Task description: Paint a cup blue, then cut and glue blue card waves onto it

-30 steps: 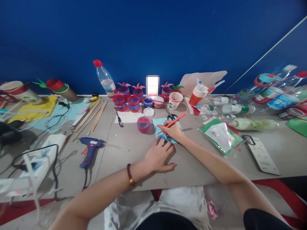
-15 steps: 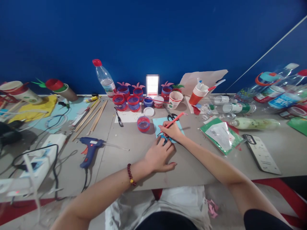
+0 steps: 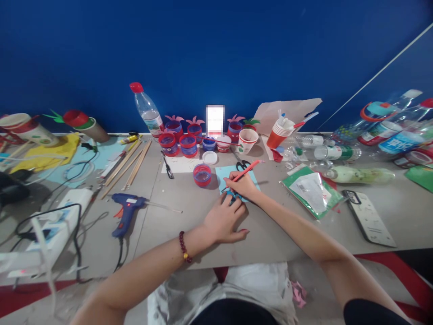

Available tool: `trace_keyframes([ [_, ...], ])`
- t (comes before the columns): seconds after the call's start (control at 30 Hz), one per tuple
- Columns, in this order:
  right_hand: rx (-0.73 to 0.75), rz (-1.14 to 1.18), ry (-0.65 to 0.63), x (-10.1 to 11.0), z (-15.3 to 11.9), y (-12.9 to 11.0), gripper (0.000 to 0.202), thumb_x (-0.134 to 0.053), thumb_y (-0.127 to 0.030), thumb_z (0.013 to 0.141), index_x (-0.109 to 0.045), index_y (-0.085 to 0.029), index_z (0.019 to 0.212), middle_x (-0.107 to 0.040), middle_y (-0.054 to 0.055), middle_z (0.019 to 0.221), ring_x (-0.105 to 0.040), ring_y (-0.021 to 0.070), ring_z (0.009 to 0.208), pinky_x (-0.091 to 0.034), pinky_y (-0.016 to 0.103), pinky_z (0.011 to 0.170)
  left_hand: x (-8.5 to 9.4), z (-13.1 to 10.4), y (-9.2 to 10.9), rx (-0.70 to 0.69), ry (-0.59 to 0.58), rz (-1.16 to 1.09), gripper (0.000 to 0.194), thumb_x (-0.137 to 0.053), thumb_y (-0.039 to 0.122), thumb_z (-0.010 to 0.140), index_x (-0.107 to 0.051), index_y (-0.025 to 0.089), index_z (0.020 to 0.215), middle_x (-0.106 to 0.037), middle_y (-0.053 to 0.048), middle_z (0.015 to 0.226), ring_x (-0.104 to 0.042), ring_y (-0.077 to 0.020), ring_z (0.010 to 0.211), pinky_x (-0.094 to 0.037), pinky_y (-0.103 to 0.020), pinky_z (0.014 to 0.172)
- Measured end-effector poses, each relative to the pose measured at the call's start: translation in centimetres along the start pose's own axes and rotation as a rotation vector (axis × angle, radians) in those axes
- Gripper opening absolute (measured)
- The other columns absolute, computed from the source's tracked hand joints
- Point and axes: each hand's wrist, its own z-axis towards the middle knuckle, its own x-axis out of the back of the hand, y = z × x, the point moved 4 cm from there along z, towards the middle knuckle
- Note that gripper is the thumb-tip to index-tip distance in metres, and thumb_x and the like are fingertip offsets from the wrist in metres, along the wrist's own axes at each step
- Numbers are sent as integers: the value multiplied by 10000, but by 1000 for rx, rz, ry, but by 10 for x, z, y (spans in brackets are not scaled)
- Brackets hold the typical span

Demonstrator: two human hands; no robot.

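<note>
Pen [image 3: 248, 170] in right hand [image 3: 241, 185], blue paper [image 3: 222, 173] beneath, white characters on bottle label [image 3: 398, 142]

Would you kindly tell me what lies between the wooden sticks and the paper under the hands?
The head view shows a white sheet with a black tool over its edge, then a red-and-blue cup, between the sticks and the light-blue paper.

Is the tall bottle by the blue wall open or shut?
Shut: the tall bottle has its red cap sitting on top of its neck.
</note>
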Motion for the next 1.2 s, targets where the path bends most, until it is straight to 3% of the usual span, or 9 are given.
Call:
trace_keyframes([
  [0.27,11,-14,-66,4,3,2,287,-619,-386,697,-459,-207,540,-501,-52,426,-448,80,404,-354,202,422,1,0,0,3,-1,13,651,-495,631,813,-518,134,1233,-549,-96,1138,-439,-316,1054,-293,-481,1059],
  [1.2,21,-15,-66,12,5,6,283,-620,-368,701,-460,-208,532,-506,-55,415,-445,85,401,-373,209,433,-1,-1,0,18,-20,10,637,-491,629,814,-497,159,1245,-555,-106,1158,-432,-309,1079,-283,-475,1061],
])
